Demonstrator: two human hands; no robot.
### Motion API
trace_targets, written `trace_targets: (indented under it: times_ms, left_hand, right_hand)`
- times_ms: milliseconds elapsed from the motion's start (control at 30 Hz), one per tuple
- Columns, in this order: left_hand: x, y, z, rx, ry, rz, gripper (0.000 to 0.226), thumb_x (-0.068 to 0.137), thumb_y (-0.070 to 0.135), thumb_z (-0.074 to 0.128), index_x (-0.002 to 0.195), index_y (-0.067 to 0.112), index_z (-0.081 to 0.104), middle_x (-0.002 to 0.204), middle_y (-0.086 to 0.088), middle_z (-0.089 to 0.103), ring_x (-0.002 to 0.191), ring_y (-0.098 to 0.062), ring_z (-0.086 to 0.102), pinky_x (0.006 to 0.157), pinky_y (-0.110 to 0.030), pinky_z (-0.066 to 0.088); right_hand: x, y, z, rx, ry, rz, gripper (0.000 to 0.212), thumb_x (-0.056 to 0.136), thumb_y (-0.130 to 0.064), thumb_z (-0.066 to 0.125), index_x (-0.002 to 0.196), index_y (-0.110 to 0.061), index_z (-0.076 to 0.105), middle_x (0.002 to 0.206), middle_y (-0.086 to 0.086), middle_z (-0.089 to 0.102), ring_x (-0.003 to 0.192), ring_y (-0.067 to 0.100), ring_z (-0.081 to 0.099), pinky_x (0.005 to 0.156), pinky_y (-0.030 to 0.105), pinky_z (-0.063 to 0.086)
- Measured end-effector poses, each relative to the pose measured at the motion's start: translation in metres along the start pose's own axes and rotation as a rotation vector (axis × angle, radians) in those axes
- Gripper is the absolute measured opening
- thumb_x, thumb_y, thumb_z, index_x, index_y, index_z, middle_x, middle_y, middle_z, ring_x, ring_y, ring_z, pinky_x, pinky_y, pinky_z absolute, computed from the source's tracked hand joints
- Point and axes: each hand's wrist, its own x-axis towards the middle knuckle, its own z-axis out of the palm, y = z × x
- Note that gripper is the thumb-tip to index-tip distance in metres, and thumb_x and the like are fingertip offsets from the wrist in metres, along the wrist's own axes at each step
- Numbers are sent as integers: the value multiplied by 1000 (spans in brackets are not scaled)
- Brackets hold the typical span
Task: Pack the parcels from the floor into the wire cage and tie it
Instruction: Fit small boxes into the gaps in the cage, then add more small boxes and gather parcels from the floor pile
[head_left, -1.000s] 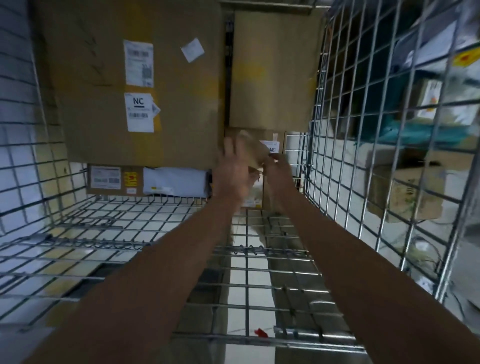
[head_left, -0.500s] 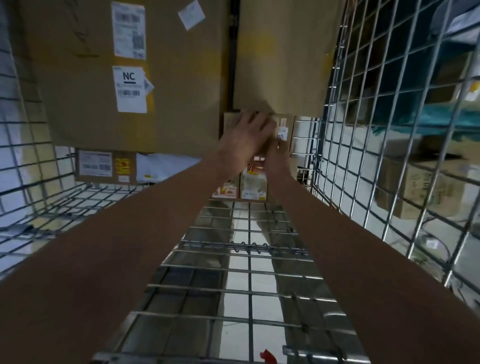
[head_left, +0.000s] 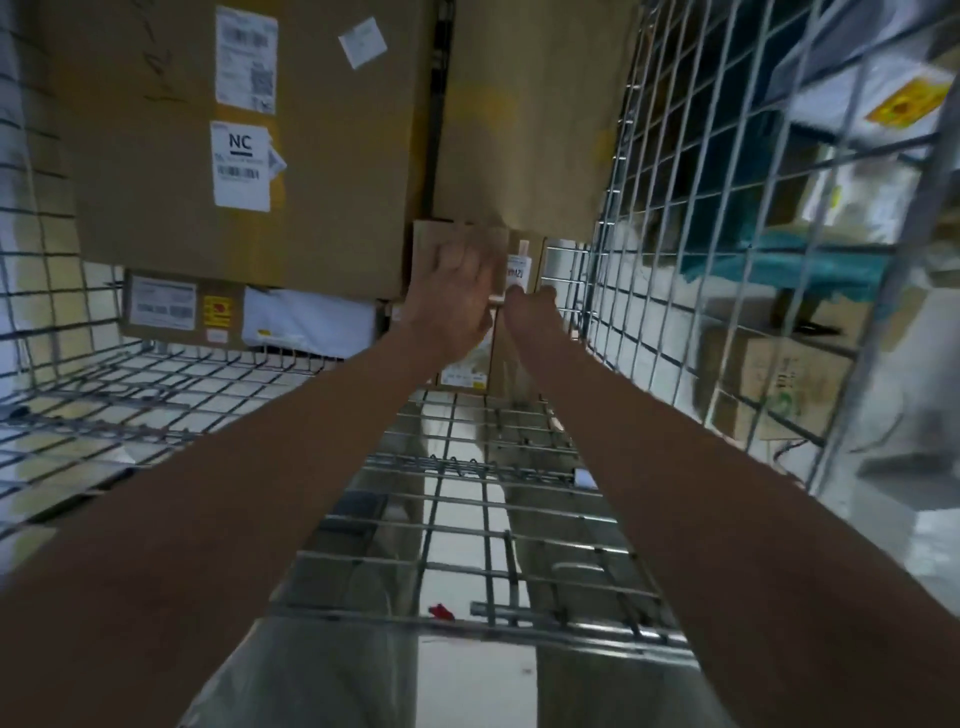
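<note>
1. Head view, nearest the camera: two bare forearms reach forward from 7 and 5 o'clock over the wire floor of the wire cage (head_left: 467, 499); a small red tag (head_left: 440, 611) sits on the front bar at 6 o'clock.
2. Right cage wall (head_left: 691, 218) of wire mesh runs from 5 to 1 o'clock; through it, blurred boxes (head_left: 769, 384) and something teal show, too smeared to identify.
3. Left hand (head_left: 449, 306) lies against the small parcel (head_left: 441, 244) at centre, its fingers (head_left: 457, 257) spread and laid on the cardboard front, not curled round it.
4. Right hand (head_left: 530, 306) is just beside the left, at the parcel's lower right edge; its fingers are mostly hidden behind the knuckles, so I cannot tell whether they pinch the box or only touch it.
5. Small parcel stands at the back of the cage, on lower boxes that the hands largely hide, under the tall carton (head_left: 530, 114) at 12 o'clock.
6. Big carton (head_left: 322, 171) with an "NC" label (head_left: 241, 166) fills 10 to 12 o'clock; under it lie a flat labelled box (head_left: 176, 312) and a white mailer (head_left: 311, 322).
7. Both large cartons are cut off at the top edge.
</note>
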Motion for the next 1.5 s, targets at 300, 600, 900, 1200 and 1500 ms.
trace_targets:
  times_ms: [300,600,900,1200,1500]
  left_hand:
    - [-111,91,-160,-312,70,-226,76,102,49,40,163,11,15,172,-13,3,158,-37,7,122,-57,23]
    - [-229,213,-303,-266,457,317,63,107,35,34,164,11,18,172,-12,6,159,-32,5,125,-50,21]
    - [-202,365,-230,-30,221,478,72,105,54,23,164,14,16,173,-8,3,160,-28,3,126,-49,22]
    - [-140,523,-186,-66,142,401,75,100,58,27,163,17,24,172,-9,13,158,-29,14,125,-46,24]
    - [-35,596,-176,6,141,408,69,97,50,57,155,22,34,167,-12,26,153,-34,26,119,-50,33]
  right_hand:
    - [-194,-6,-110,-569,138,-481,31,99,-14,44,124,-3,61,129,16,59,121,36,57,93,44,51]
    - [-368,80,-239,-130,699,-823,46,105,-25,40,149,-15,49,151,2,49,141,19,43,113,37,41]
    - [-319,227,-329,-105,825,-440,55,107,-38,40,157,-14,34,161,5,36,149,24,28,117,36,29]
    - [-235,318,-439,-197,808,-305,73,102,-40,48,158,-4,19,161,19,31,151,36,27,119,49,35]
    - [-154,314,-534,-202,718,-303,84,96,-51,51,160,-10,15,162,15,30,148,32,31,113,48,38]
